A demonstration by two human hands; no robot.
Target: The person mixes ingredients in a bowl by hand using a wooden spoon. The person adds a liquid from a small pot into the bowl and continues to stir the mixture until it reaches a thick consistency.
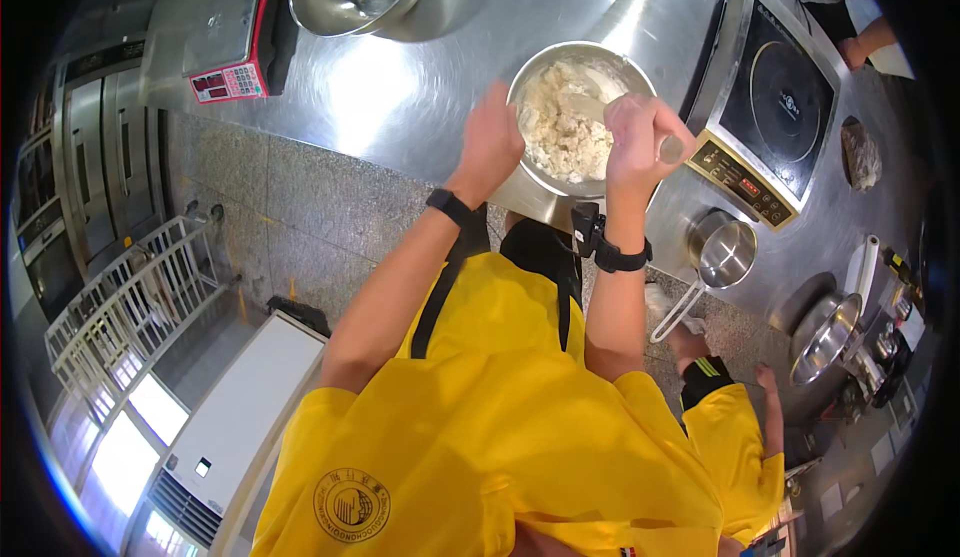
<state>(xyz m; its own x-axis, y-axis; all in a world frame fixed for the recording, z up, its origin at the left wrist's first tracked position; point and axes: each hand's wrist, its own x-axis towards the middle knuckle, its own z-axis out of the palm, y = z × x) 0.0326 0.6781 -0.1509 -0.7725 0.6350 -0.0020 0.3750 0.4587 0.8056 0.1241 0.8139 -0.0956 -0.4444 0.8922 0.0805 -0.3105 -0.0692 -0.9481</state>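
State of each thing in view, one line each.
Mixing bowl, upright, part filled
Pale mixture, lumpy
Mixing tool, far end in pale mixture
Left hand, at mixing bowl's rim, grip unclear
Right hand, closed on mixing tool
Saucepan, upright, empty
Induction cooker, display lit, top bare
Far steel bowl, upright, looks empty
Scale, platform looks bare

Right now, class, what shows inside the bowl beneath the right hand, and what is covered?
The bowl holds pale, lumpy mixture and part of a tool. The right hand covers some of the right side; the mixture hides the bottom beneath it.
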